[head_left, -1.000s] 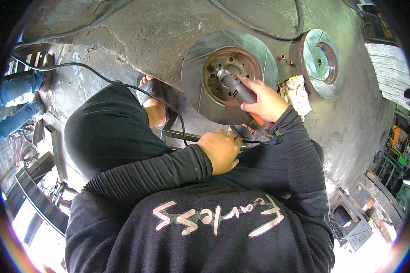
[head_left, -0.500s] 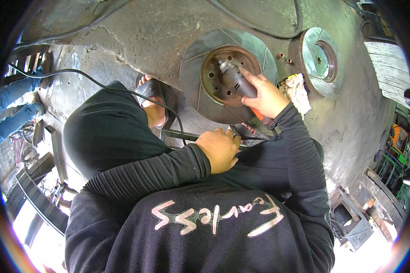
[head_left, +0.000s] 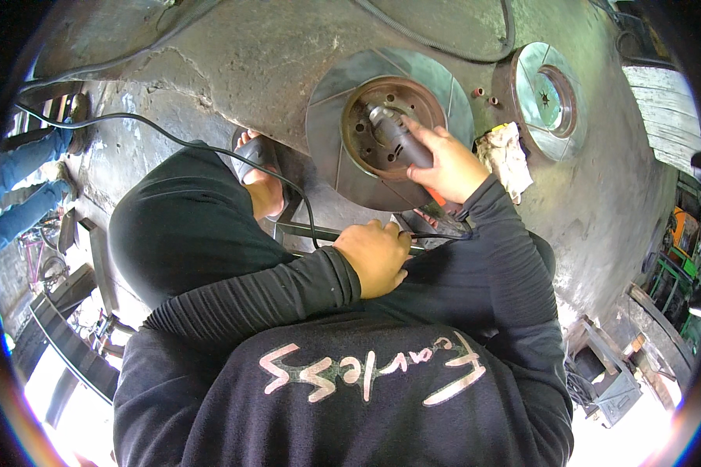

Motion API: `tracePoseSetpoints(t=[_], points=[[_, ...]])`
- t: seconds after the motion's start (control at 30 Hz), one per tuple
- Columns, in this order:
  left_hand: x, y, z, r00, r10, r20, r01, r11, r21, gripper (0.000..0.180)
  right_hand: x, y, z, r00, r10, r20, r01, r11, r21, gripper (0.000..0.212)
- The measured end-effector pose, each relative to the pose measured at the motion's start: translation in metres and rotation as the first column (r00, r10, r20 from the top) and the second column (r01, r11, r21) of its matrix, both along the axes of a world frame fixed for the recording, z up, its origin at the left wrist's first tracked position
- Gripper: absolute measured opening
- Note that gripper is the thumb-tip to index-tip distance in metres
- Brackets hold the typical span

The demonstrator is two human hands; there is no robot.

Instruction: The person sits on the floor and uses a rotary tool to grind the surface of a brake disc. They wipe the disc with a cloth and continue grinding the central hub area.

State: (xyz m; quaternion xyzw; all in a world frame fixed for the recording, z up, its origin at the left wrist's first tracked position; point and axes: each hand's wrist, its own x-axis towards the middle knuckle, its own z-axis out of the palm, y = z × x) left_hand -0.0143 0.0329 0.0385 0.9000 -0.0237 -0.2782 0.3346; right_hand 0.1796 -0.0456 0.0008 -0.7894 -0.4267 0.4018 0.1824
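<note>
A large grey brake disc (head_left: 331, 148) with a rusty brown hub (head_left: 366, 148) lies on the concrete floor in front of me. My right hand (head_left: 444, 163) grips a grey hand-held power tool (head_left: 393, 132), its tip pressed onto the hub near the bolt holes. My left hand (head_left: 378, 257) is closed in a fist, resting over my knee just below the disc. A black cable (head_left: 171, 140) runs past that hand; whether the fist grips it is hidden. My foot in a dark sandal (head_left: 261, 167) stands left of the disc.
A second brake disc (head_left: 545, 101) lies at the upper right, with a crumpled white rag (head_left: 506, 156) between the two. Another person's legs in jeans (head_left: 23, 179) are at the far left. Metal frames and boxes (head_left: 607, 381) stand at the lower right.
My right hand has shifted the power tool slightly up across the hub. My left fist has stayed in place.
</note>
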Motion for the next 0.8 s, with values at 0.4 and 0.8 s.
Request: tracePoseSetpoints(t=[0.4,0.8], points=[[-0.005,-0.004,-0.009,0.990,0.051,0.130,-0.050,0.999,-0.009,0.045,0.001,0.004,0.007,0.989,0.061,0.131,-0.054,0.997,-0.056,0.078],[-0.002,-0.006,-0.010,0.995,0.055,0.084,-0.051,0.997,-0.049,0.047,0.001,0.005,0.007,0.975,0.153,0.160,-0.143,0.987,-0.075,0.078]])
